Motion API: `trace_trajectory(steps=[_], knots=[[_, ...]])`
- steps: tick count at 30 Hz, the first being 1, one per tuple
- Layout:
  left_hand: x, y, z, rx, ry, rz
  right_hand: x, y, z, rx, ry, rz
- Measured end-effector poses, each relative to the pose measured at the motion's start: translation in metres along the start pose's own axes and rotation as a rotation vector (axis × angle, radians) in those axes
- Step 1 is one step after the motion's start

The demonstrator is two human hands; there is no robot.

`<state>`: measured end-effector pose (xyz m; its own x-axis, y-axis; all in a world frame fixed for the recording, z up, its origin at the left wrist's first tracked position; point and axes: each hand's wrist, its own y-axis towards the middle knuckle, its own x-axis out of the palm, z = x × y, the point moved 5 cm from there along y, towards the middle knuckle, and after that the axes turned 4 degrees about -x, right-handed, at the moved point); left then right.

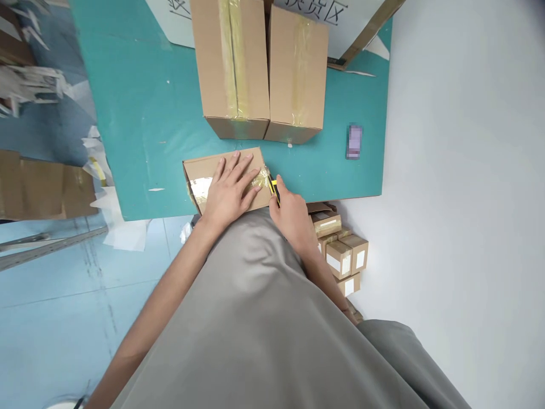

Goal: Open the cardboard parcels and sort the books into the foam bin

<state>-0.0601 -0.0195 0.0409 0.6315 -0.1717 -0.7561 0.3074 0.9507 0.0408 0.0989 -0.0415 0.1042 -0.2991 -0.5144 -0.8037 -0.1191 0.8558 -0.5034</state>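
The green bench [140, 136] stands beside a white wall [460, 170], with pale blue floor [51, 318] at left; two taped boxes [255, 68] stand on it. At its near edge, a small carton [204, 166] lies under the left hand [230, 193], spread flat. The right hand [292, 213] grips a black-yellow cutter [275, 188] at the carton's right end.
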Motion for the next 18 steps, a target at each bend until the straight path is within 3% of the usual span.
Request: trace_trajectory(steps=[6,11,15,18], knots=[[0.002,-0.002,0.0,-0.012,0.014,0.02,0.004,0.003,-0.012,0.059,-0.116,-0.085],[0.005,-0.001,0.0,0.005,0.019,0.043,0.009,-0.012,-0.008,0.047,-0.158,-0.182],[0.003,-0.003,-0.003,0.012,0.012,0.036,-0.002,-0.036,-0.006,0.01,-0.154,-0.21],[-0.008,-0.014,-0.014,-0.004,0.0,0.03,-0.017,-0.045,0.004,-0.009,-0.083,-0.142]])
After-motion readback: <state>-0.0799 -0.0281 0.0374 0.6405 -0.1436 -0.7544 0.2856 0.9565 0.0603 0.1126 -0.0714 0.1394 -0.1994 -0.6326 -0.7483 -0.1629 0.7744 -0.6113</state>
